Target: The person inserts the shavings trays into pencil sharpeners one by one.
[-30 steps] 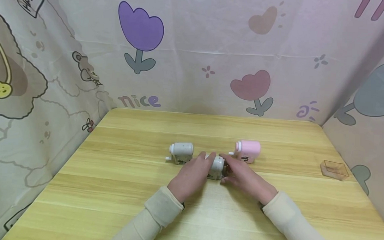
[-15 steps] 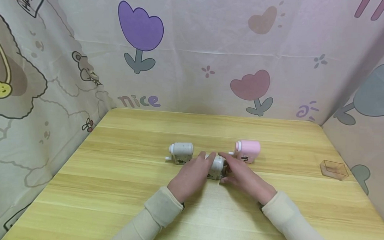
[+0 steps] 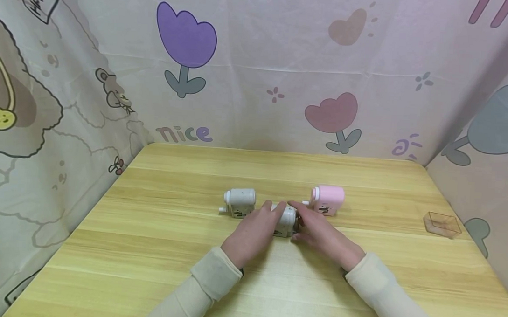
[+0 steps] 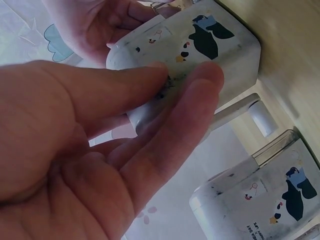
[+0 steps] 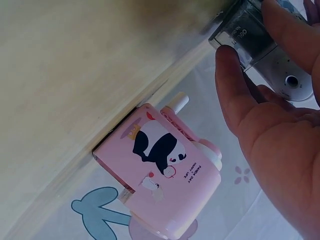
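A grey-white crank pencil sharpener (image 3: 285, 220) with a panda print stands on the table between both hands. My left hand (image 3: 251, 230) grips its body, with thumb and fingers across its sides in the left wrist view. My right hand (image 3: 327, 235) is at the opposite end; in the right wrist view its fingers pinch the see-through shavings drawer (image 5: 245, 30) at the sharpener's base. A second grey sharpener (image 3: 241, 202) stands just left of my left hand. Behind my right hand is a pink panda sharpener (image 3: 330, 198), its white-knobbed crank pointing left.
A small see-through brownish open box (image 3: 442, 225) lies near the right edge of the wooden table (image 3: 150, 248). Printed cloth (image 3: 257, 51) hangs behind the table and along both sides.
Almost nothing differs; both hands stay on the middle sharpener, and my right hand has shifted only very slightly leftward.
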Motion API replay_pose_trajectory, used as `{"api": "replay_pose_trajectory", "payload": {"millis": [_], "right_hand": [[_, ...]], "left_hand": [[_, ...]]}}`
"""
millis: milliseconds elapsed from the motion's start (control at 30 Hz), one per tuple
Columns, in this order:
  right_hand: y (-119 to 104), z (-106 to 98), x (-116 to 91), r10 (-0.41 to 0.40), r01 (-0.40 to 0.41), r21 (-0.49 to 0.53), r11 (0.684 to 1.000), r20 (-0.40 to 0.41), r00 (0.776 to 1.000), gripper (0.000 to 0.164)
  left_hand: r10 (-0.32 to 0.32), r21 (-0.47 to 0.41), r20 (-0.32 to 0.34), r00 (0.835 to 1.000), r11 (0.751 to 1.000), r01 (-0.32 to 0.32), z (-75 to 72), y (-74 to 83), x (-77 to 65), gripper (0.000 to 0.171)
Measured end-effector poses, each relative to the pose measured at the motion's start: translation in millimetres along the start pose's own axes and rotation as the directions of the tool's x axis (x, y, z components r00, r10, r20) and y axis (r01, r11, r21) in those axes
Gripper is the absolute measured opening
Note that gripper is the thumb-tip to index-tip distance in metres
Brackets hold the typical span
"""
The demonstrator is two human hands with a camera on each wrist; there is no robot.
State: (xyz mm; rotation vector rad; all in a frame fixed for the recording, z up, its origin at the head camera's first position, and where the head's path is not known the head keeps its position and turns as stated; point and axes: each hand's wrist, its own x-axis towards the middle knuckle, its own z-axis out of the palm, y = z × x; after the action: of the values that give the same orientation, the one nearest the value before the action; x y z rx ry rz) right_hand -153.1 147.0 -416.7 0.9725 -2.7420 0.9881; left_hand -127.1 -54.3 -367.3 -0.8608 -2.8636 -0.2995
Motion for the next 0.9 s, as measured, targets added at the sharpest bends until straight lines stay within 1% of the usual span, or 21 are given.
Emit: {"api": "replay_pose_trajectory", "payload": {"millis": [233, 500, 767, 900], "right_hand": [[-0.7, -1.3, 0.6, 0.011, -0.011, 0.002, 1.000, 0.013, 1.000, 0.084], [0.0, 0.6, 1.1, 0.022, -0.022, -0.003, 1.000, 0.004, 1.000, 0.085], [0.2, 1.6, 1.5, 0.026, -0.026, -0.005, 1.000, 0.006, 1.000, 0.084], [-0.3, 1.2, 1.7, 0.044, -0.043, -0.005, 0.999, 0.009, 0.999, 0.084]], "left_hand": [[-0.002, 0.000, -0.004, 1.000, 1.000, 0.002, 0.2, 0.1, 0.3, 0.051], [0.004, 0.012, -0.005, 1.000, 1.000, -0.004, 2.0, -0.8, 0.2, 0.052], [-0.001, 0.005, 0.000, 1.000, 1.000, 0.001, 2.2, -0.6, 0.2, 0.051], [-0.004, 0.005, 0.000, 1.000, 1.000, 0.004, 1.8, -0.5, 0.2, 0.050]]}}
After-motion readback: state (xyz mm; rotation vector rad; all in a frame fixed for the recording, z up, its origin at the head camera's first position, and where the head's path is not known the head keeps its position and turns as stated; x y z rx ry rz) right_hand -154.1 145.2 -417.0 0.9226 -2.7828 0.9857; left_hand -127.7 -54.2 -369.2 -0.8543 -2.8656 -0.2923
